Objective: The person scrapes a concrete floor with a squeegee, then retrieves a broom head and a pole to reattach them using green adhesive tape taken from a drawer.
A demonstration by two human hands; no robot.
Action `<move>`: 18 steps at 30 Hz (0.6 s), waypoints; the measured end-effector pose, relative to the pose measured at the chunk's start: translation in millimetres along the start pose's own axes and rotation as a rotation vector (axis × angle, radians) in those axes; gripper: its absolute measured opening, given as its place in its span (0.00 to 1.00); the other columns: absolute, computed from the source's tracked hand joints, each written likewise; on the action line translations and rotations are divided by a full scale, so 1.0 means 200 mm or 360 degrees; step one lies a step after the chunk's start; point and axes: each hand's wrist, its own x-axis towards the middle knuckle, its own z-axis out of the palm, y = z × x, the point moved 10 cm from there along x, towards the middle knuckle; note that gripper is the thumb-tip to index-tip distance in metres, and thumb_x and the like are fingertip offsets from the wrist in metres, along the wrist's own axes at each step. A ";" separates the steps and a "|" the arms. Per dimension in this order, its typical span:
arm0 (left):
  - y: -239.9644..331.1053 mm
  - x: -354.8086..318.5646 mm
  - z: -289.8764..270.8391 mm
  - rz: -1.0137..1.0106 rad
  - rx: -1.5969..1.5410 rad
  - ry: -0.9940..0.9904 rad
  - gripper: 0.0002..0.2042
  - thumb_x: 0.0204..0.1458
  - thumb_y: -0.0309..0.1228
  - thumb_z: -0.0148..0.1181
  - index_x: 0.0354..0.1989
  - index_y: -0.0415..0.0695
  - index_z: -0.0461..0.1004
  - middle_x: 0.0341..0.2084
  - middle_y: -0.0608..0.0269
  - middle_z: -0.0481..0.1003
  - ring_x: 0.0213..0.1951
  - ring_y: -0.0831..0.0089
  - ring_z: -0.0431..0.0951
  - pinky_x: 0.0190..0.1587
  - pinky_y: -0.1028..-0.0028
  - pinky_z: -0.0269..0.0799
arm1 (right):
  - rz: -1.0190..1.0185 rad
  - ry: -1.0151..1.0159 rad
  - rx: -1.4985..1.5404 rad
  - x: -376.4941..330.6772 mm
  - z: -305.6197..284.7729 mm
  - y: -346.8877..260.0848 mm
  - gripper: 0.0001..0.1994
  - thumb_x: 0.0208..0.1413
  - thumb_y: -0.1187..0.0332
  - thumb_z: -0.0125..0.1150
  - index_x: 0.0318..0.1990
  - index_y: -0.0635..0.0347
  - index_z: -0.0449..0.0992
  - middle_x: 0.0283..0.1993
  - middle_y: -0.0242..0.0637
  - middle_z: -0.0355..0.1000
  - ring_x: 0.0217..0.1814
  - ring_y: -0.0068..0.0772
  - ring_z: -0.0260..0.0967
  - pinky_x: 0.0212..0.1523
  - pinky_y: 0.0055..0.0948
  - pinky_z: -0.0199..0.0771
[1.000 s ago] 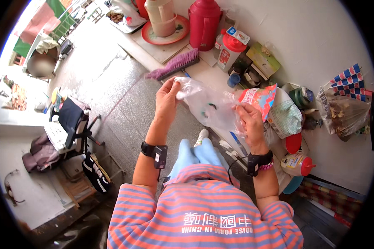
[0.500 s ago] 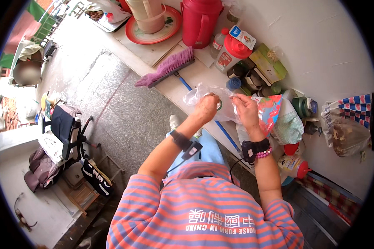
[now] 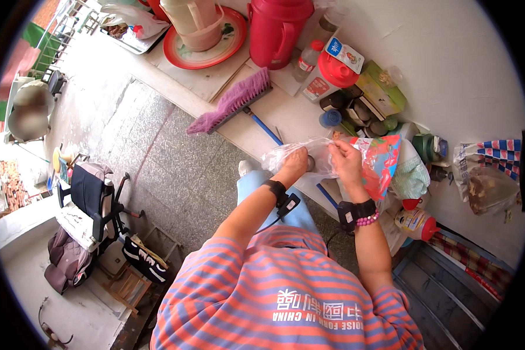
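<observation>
A clear, thin plastic bag point(image 3: 321, 146) stretches between my two hands above the counter. My left hand point(image 3: 293, 166) is closed on its near side, the fingers pinching the film. Beside those fingers, a small round greyish thing point(image 3: 311, 164) shows through or against the bag; its kind I cannot make out. With thumb and fingers together, my right hand point(image 3: 346, 162) grips the bag's other edge. Under the bag runs the blue handle of a broom point(image 3: 242, 99), whose purple bristles lie on the counter edge. A red and blue printed packet point(image 3: 385, 157) sits just right of my right hand.
On the counter point(image 3: 216, 81) stand a red thermos point(image 3: 279, 35), a beige jug point(image 3: 198, 23) on a red-rimmed tray, a red-lidded container point(image 3: 332, 73), a green box point(image 3: 382, 87) and small jars. A red-capped bottle point(image 3: 414, 223) is at right. An office chair point(image 3: 93, 192) stands at left.
The bag has been drawn out wider and lower between my hands. My left hand has come slightly down. The head view has shifted a little.
</observation>
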 end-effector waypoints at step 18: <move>0.12 -0.40 -0.94 0.0018 -0.2734 -0.0219 0.09 0.62 0.34 0.47 0.42 0.41 0.69 0.44 0.57 0.73 0.44 0.70 0.72 0.45 0.73 0.69 | -0.0382 0.0431 -0.0876 0.53 -0.30 -0.01 0.20 0.56 0.71 0.55 0.57 0.60 0.64 0.38 0.40 0.74 0.39 0.31 0.74 0.38 0.27 0.72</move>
